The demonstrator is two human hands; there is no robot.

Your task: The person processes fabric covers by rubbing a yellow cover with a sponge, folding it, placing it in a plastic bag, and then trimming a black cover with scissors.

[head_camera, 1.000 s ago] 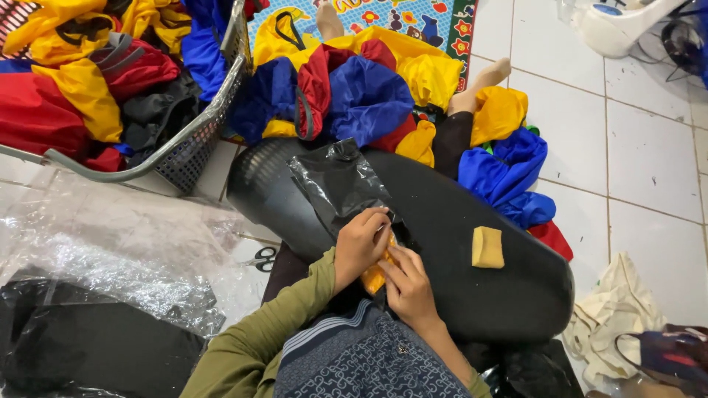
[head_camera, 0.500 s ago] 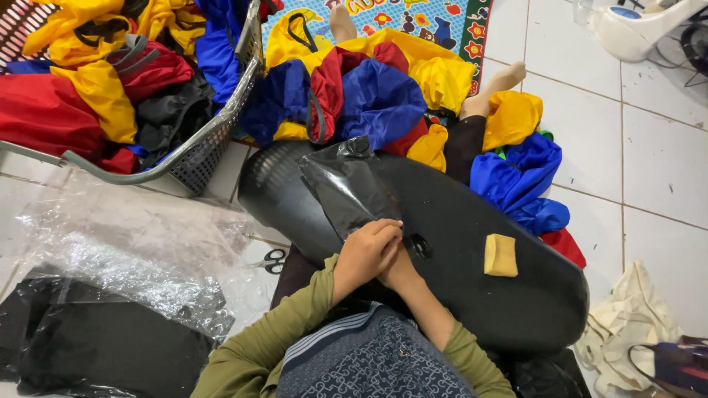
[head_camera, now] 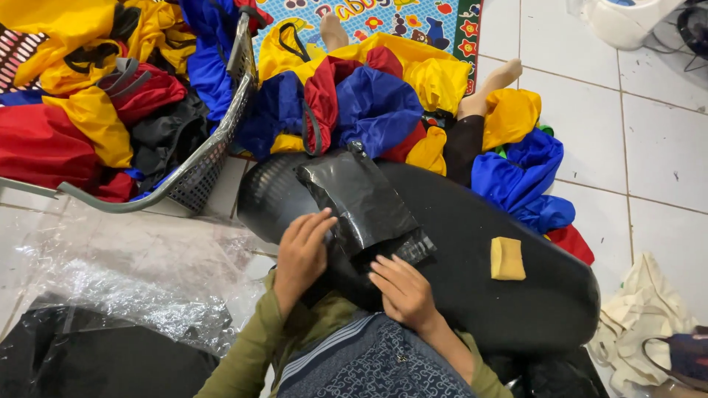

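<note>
A long glossy black board (head_camera: 479, 309) lies across my lap. On it rests a flat packet wrapped in black plastic (head_camera: 361, 199), pointing away from me. My left hand (head_camera: 302, 250) lies flat on the board with fingers spread, touching the packet's left edge. My right hand (head_camera: 402, 291) rests with its fingertips on the packet's near end. Neither hand grips anything. A small yellow sponge (head_camera: 507, 258) sits on the board to the right, apart from both hands.
A grey mesh basket (head_camera: 214, 155) full of red, yellow, blue and black fabric stands far left. More coloured fabric (head_camera: 369, 103) is heaped beyond the board around my feet (head_camera: 501, 77). Clear plastic sheet (head_camera: 133, 273) and black bags (head_camera: 88, 361) lie left; cream cloth (head_camera: 641, 317) right.
My hands, pressed together at the packet's near end before, have moved apart. The left now lies beside the packet and the right at its end. The packet lies flatter.
</note>
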